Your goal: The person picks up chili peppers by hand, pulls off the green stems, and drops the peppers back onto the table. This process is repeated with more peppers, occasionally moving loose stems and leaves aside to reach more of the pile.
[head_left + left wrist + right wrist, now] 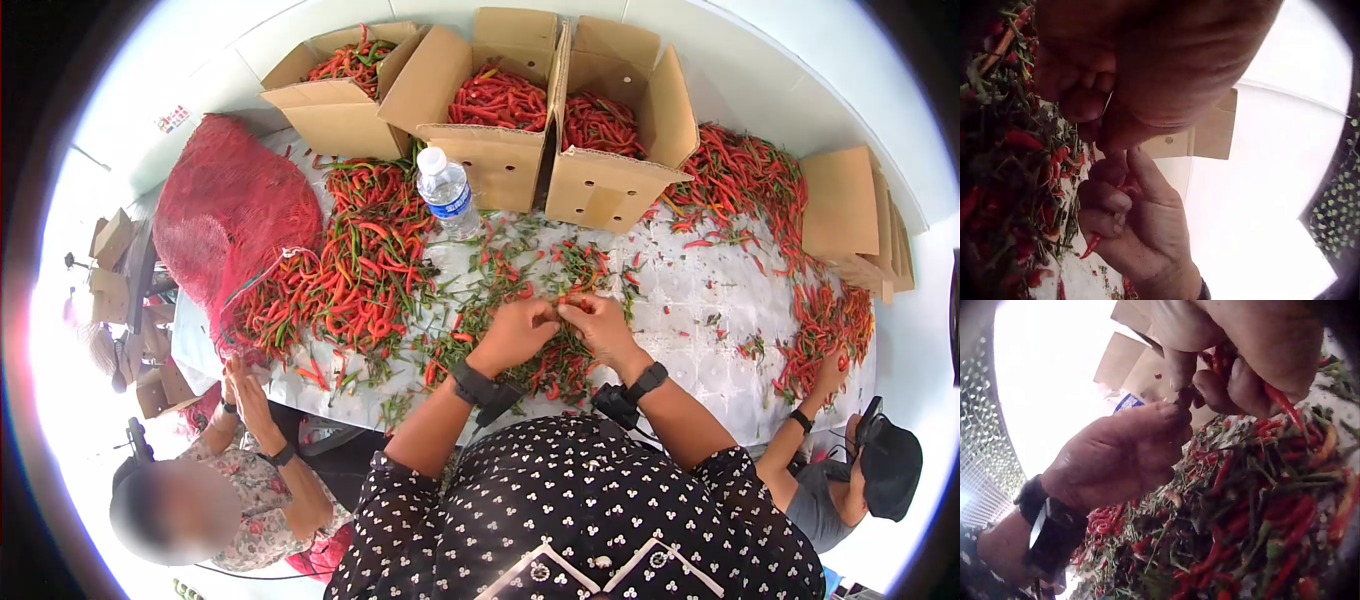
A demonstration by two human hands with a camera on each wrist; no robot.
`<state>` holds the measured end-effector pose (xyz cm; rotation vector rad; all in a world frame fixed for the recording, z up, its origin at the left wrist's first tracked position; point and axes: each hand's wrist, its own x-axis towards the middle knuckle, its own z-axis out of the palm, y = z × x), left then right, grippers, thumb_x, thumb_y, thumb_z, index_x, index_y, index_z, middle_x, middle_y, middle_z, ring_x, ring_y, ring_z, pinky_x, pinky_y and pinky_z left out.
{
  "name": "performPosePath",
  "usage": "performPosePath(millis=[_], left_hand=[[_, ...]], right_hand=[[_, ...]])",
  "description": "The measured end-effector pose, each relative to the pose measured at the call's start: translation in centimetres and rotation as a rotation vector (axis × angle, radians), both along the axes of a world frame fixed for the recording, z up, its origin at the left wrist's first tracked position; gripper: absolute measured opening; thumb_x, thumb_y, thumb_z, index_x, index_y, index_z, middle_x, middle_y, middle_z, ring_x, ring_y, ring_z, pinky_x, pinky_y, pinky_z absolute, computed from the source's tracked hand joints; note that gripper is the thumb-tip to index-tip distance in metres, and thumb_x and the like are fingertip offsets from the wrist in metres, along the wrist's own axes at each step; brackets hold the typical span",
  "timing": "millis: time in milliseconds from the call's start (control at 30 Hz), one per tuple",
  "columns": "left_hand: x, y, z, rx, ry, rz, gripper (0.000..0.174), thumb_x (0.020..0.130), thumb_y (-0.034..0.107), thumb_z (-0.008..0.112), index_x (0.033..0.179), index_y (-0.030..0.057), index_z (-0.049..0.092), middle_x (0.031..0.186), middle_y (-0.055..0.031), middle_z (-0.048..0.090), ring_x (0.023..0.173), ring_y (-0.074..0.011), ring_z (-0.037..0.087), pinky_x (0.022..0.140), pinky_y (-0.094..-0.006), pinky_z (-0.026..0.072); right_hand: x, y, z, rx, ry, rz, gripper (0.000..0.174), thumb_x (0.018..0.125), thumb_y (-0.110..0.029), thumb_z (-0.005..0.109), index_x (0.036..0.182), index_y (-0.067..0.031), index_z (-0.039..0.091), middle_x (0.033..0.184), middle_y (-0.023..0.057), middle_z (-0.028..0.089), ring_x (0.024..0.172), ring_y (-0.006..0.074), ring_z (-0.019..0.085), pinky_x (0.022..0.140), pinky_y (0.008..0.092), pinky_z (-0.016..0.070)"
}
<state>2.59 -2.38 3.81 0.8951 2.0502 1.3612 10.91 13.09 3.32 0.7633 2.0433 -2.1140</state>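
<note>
Over the middle of the heap, my two hands meet at their fingertips. Red chili peppers (1283, 405) show between the curled fingers of my right hand (600, 328), which grips them; one pointed tip sticks out below the fingers in the right wrist view. My left hand (515, 335) has its thumb and fingers drawn together at the right fingertips, pinching a small dark bit that looks like a chili stem (1186, 397). Below both hands lies a heap of red chilies and green stems (550, 372). The left palm hides part of the work in the left wrist view.
Cardboard boxes of chilies (495, 165) line the back, with a water bottle (450, 195) in front. A red mesh sack (235, 205) lies at left beside a large chili pile (365, 270). Other people sit at left (265, 500) and right (825, 490).
</note>
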Motion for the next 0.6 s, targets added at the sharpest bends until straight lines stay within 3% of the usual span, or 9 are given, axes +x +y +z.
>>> performPosePath(millis=[67, 133, 200, 233, 367, 433, 533, 567, 600], left_hand=[[0.2, -0.9, -0.6, 0.017, 0.07, -0.04, 0.019, 0.076, 0.015, 0.063, 0.087, -0.0002, 0.062, 0.075, -0.0099, 0.061, 0.064, -0.0145, 0.055, 0.061, -0.0295, 0.0449], [0.5, -1.5, 0.1, -0.039, 0.07, -0.004, 0.019, 0.078, 0.016, 0.063, 0.087, -0.0006, 0.062, 0.078, -0.0091, 0.061, 0.066, -0.0132, 0.055, 0.061, -0.0278, 0.0447], [0.9, -1.5, 0.2, 0.035, -0.039, 0.113, 0.018, 0.08, 0.016, 0.062, 0.087, -0.0009, 0.062, 0.078, -0.008, 0.062, 0.066, -0.0111, 0.055, 0.061, -0.0267, 0.0446], [1.0, -1.5, 0.6, -0.005, -0.067, 0.063, 0.018, 0.081, 0.016, 0.061, 0.087, -0.0014, 0.061, 0.076, -0.0065, 0.061, 0.065, -0.0102, 0.053, 0.059, -0.0273, 0.044], [1.3, -0.9, -0.4, -0.01, -0.003, -0.082, 0.017, 0.084, 0.017, 0.058, 0.085, 0.0006, 0.06, 0.071, -0.0008, 0.056, 0.061, -0.0076, 0.049, 0.055, -0.0255, 0.0411], [1.4, -0.1, 0.2, 0.006, -0.592, -0.17, 0.016, 0.087, 0.019, 0.054, 0.082, 0.0044, 0.058, 0.067, 0.0046, 0.05, 0.059, -0.0048, 0.043, 0.052, -0.0231, 0.0374], [1.3, 1.5, 1.3, 0.014, -0.726, -0.177, 0.021, 0.086, 0.023, 0.056, 0.076, 0.0048, 0.059, 0.065, 0.0032, 0.052, 0.059, -0.0043, 0.045, 0.051, -0.022, 0.0367], [0.7, 2.2, 0.5, -0.055, -0.437, -0.124, 0.027, 0.086, 0.027, 0.056, 0.074, 0.0035, 0.059, 0.06, 0.0019, 0.049, 0.057, -0.0062, 0.044, 0.05, -0.0253, 0.0373], [-0.2, 3.3, 1.0, -0.211, 0.038, -0.091, 0.032, 0.085, 0.032, 0.058, 0.072, 0.0021, 0.059, 0.055, -0.0039, 0.049, 0.052, -0.0113, 0.042, 0.049, -0.0304, 0.0383]], right_hand=[[0.2, -0.7, 0.2, 0.04, 0.025, -0.028, 0.023, 0.082, -0.02, 0.061, 0.09, 0.0018, 0.064, 0.07, 0.0003, 0.058, 0.056, 0.0054, 0.046, 0.051, 0.0225, 0.0375], [0.5, -0.7, -0.2, 0.29, 0.142, 0.13, 0.021, 0.08, -0.019, 0.062, 0.087, 0.0015, 0.064, 0.065, 0.0025, 0.058, 0.055, 0.0076, 0.046, 0.051, 0.0255, 0.0386], [1.3, -0.6, 0.3, 0.362, 0.128, 0.237, 0.02, 0.079, -0.018, 0.063, 0.087, 0.0009, 0.064, 0.064, 0.0045, 0.058, 0.054, 0.0085, 0.047, 0.051, 0.0269, 0.0391], [1.7, -0.6, 0.8, 0.429, 0.114, 0.344, 0.019, 0.078, -0.017, 0.063, 0.087, 0.0003, 0.064, 0.063, 0.0065, 0.058, 0.054, 0.0093, 0.047, 0.051, 0.0283, 0.0396], [3.7, -0.5, 2.3, 0.42, 0.134, 0.367, 0.018, 0.078, -0.014, 0.062, 0.089, -0.0008, 0.064, 0.064, 0.01, 0.058, 0.055, 0.0105, 0.048, 0.052, 0.0287, 0.0403], [5.0, 0.1, 2.2, 0.419, 0.196, 0.345, 0.019, 0.078, -0.014, 0.062, 0.091, -0.0005, 0.064, 0.065, 0.0092, 0.059, 0.056, 0.0101, 0.048, 0.052, 0.0285, 0.0405], [7.6, 1.4, 2.5, 0.356, 0.247, 0.252, 0.019, 0.079, -0.012, 0.062, 0.093, 0.0006, 0.064, 0.072, 0.0073, 0.063, 0.062, 0.0085, 0.052, 0.057, 0.0261, 0.043], [8.8, 2.1, 2.9, 0.295, 0.235, 0.187, 0.018, 0.08, -0.009, 0.061, 0.094, 0.0013, 0.064, 0.078, 0.0062, 0.065, 0.066, 0.0074, 0.055, 0.061, 0.024, 0.0452], [10.4, 3.0, 3.7, 0.306, 0.155, 0.098, 0.017, 0.08, -0.009, 0.061, 0.093, 0.0012, 0.065, 0.079, 0.004, 0.065, 0.067, 0.0067, 0.055, 0.062, 0.0233, 0.0453]])
